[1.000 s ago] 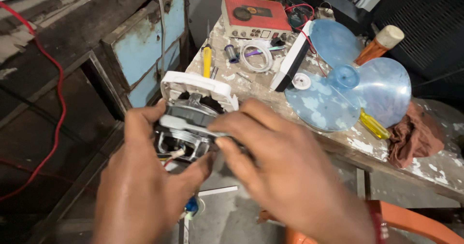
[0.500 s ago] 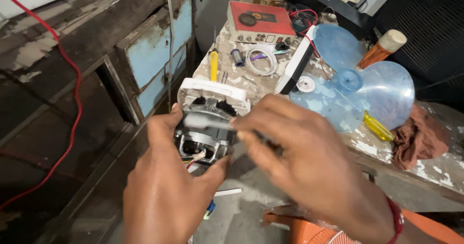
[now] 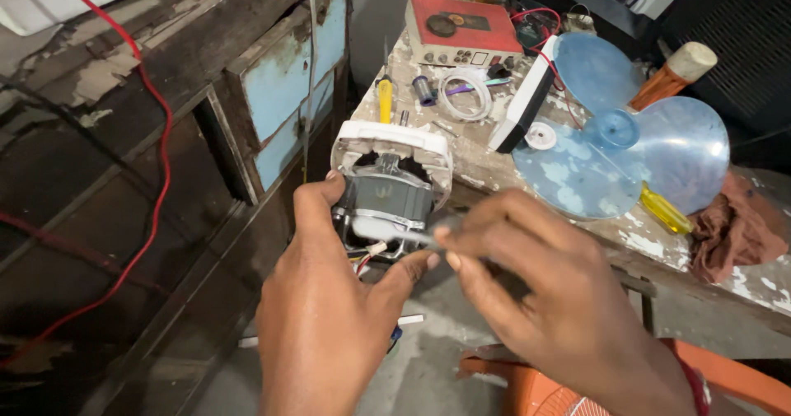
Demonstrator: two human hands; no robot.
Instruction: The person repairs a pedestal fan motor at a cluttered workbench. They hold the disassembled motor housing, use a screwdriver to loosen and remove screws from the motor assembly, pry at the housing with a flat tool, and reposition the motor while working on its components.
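Observation:
My left hand (image 3: 329, 317) grips a fan motor (image 3: 386, 195) from below, thumb up its left side. The motor is grey metal with a white plastic housing (image 3: 394, 137) at its far end and coloured wires at its near end. My right hand (image 3: 552, 301) pinches a thin grey tool (image 3: 412, 235), its tip against the motor's near side; the rest of the tool is hidden inside the fingers. Both hands hang in the air beside the workbench (image 3: 659, 243).
On the worn bench lie a translucent blue fan blade (image 3: 634, 148), a red-topped electrical box (image 3: 465, 29), a white cable coil (image 3: 465, 95), yellow-handled screwdrivers (image 3: 385, 99), a brown rag (image 3: 737, 226). A red wire (image 3: 152, 136) hangs at left by wooden framing. An orange stool (image 3: 535, 383) sits below.
The view has shifted, so motor and hands sit lower and more to the right. My right hand has drawn back slightly with the tool; the left grip is unchanged.

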